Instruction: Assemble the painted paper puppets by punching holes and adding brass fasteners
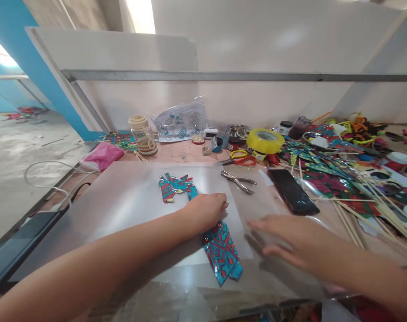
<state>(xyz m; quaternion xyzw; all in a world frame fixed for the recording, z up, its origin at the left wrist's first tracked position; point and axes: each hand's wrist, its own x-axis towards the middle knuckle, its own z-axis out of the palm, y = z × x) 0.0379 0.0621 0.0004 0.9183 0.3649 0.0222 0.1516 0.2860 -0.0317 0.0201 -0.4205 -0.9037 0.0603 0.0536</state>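
A blue-and-red painted, cut-out jointed figure lies on the white sheet point(122, 192). Its jagged upper piece point(171, 187) shows beyond my left hand, and its patterned lower piece point(222, 252) on the near side. My left hand point(208, 210) is closed over the middle of the figure, with the fingertips curled down and hiding the part between. To the right, my right hand point(284, 239) hangs over the clear plastic with its fingers stretched out and slightly blurred; nothing is in it. A metal hole punch point(238, 181) rests beyond both hands.
Behind lie scissors point(240, 161), yellow tape point(265, 141), a jar point(143, 134) and a plastic bag of drawings point(181, 123). A phone point(292, 190), thin sticks point(384, 210) and painted cut-outs crowd the right. A dark device point(20, 246) with a cable sits at the left edge.
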